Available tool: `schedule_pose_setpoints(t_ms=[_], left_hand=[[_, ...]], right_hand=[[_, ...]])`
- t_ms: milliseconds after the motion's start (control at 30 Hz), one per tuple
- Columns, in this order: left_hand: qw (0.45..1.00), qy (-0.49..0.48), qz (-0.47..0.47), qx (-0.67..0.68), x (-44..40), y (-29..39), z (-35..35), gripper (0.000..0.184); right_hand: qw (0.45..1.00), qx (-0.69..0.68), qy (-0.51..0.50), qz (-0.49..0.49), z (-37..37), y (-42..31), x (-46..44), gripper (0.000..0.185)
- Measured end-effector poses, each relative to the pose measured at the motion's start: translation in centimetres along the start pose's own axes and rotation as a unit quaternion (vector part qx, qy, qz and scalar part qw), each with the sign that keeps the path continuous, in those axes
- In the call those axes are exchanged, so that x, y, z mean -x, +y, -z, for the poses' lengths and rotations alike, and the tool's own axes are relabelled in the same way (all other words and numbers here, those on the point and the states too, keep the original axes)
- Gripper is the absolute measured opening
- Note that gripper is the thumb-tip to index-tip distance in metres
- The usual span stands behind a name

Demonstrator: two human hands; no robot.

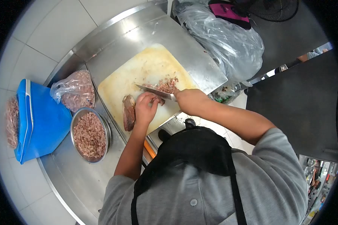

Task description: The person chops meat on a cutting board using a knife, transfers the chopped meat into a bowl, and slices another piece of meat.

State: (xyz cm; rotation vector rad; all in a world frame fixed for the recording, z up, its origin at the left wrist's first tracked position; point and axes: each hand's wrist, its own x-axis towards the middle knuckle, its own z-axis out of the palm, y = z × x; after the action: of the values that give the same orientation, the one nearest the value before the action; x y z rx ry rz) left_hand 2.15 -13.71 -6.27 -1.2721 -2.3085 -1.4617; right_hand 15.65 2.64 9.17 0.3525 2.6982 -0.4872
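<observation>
My right hand is wrapped round the handle of a knife. The knife's blade points left across a pale yellow cutting board. Just below the blade, my left hand has its bent fingers on a piece of meat, partly hidden by the fingers. Chopped meat lies on the far side of the blade. A larger dark red chunk of meat rests on the board, left of my left hand.
On the steel counter at the left stand a metal bowl of chopped meat, a plastic bag of meat and a blue cooler. A large clear plastic bag lies at the upper right.
</observation>
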Motion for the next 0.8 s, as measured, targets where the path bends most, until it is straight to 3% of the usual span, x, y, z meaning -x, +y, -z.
schedule_pose_setpoints(t_ms=[133,200,267,367,433,567,700,800], left_hand=[[1.000,-0.008,-0.006,-0.005,1.0,-1.1,-0.2,0.007],[1.000,-0.017,0.002,-0.013,1.3,-2.0,-0.5,0.007],[0.999,-0.021,0.013,-0.024,1.6,-1.9,-0.4,0.008],[0.998,-0.050,0.023,0.003,0.8,-1.0,0.4,0.007],[1.000,-0.012,0.021,-0.008,1.0,-0.3,0.9,0.007],[0.999,-0.032,0.007,-0.004,1.6,-1.9,-0.2,0.007],[0.999,-0.046,-0.002,-0.017,1.6,-1.5,0.3,0.007],[0.998,-0.048,0.026,-0.025,1.6,-0.7,1.2,0.007]], right_hand=[[0.997,-0.003,-0.069,-0.046,-0.1,-0.4,2.4,0.023],[0.999,-0.020,-0.029,-0.036,-4.0,0.7,0.2,0.022],[0.998,-0.020,0.053,0.037,-4.6,0.4,-1.7,0.022],[1.000,-0.001,0.008,0.016,-1.1,0.2,-0.8,0.023],[0.999,-0.002,-0.047,-0.018,1.8,-1.1,2.1,0.024],[0.997,-0.052,-0.043,-0.041,-3.8,0.3,0.3,0.025],[0.999,-0.014,-0.030,-0.001,-2.1,0.3,-1.6,0.023],[0.999,-0.013,-0.037,-0.013,0.0,-0.1,1.7,0.024]])
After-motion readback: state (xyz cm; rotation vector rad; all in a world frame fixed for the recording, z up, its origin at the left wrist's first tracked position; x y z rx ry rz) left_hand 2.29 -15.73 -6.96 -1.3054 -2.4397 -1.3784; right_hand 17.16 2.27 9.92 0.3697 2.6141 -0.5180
